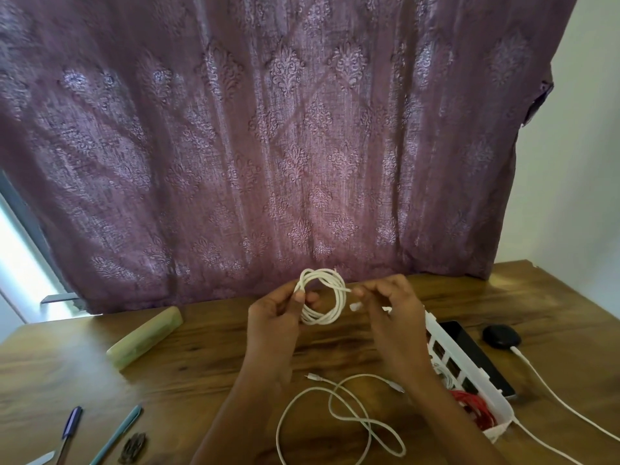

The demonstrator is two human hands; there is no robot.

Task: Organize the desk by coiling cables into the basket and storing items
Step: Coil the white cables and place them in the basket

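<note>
Loops of a loose cable [339, 417] sprawl on the counter [201, 364] nearest the viewer, untouched, with two pens [68, 427] off to the left. Just to the right a white basket [469, 367] stands with its long axis running away from the viewer, a red cable [476, 409] already in its near end. Above the counter, the left hand [275, 317] grips a coiled cable [323, 297] by its left side, fingers curled round the turns, the ring held roughly upright. The right hand [392, 310] pinches that cable's free end close beside the ring. The winding looks all but done; the basket lies right of and below the hands, nearer the right hand, so the drop probably goes rightward and down. A purple curtain [302, 129] hangs behind
</note>
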